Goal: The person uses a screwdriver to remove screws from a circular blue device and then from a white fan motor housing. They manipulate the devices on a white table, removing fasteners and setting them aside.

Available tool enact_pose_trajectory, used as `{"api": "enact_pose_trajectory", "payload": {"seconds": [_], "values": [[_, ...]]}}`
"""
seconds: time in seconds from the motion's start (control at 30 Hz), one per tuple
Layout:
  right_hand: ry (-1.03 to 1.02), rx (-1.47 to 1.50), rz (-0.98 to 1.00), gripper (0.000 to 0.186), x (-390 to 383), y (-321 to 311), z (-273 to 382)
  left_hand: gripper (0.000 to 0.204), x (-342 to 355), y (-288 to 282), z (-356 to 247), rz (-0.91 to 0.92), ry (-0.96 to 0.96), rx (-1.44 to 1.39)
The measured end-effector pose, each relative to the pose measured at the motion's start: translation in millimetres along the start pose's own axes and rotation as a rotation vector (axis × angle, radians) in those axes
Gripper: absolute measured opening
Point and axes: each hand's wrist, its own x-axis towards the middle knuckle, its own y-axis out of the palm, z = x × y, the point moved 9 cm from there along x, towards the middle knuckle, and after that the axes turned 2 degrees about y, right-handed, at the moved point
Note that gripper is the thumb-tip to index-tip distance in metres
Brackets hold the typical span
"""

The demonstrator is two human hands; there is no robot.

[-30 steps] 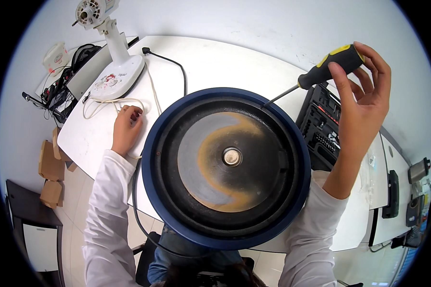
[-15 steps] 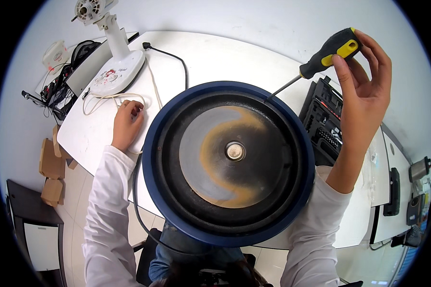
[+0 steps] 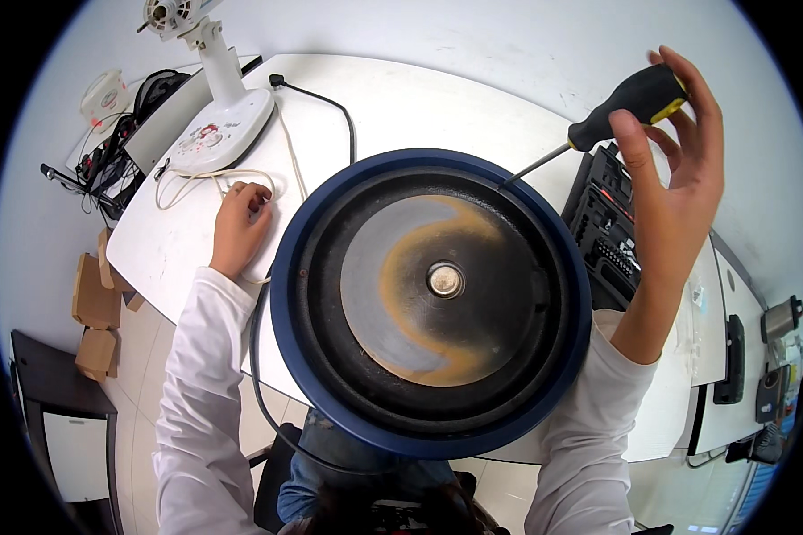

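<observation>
A large round electric cooker base with a dark blue rim [image 3: 292,357] stands at the near edge of the table. Inside its black recess lies a stained grey metal plate [image 3: 366,267] with a silvery round knob [image 3: 444,280] at the centre. My right hand [image 3: 682,169] holds a black and yellow screwdriver [image 3: 629,107] by the handle, fingers spread around it. Its slanted shaft reaches the recess wall at the far right, tip touching there. My left hand [image 3: 239,227] rests on the table with fingers curled, beside a cream cord [image 3: 186,189]; nothing shows in it.
A white fan stand [image 3: 221,125] without its blades stands at the far left. A black plug cable [image 3: 326,100] lies behind the cooker base. To the right is an open black tool case [image 3: 602,218] with bits. Cardboard boxes [image 3: 95,299] sit on the floor at left.
The screwdriver handle has turned in my right hand, its yellow patch rolling to the lower side. My right fingers have loosened and shifted. My left hand stays in place.
</observation>
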Motion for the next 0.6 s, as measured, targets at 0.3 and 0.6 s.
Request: {"api": "enact_pose_trajectory", "payload": {"seconds": [0.3, 0.6], "values": [[0.123, 0.275, -0.023, 0.042, -2, -3, -24, 0.013, 1, 1, 1, -0.011, 0.003, -0.004], [0.166, 0.26, -0.053, 0.052, -3, -8, -31, 0.012, 1, 3, 3, 0.001, -0.005, -0.013]]}}
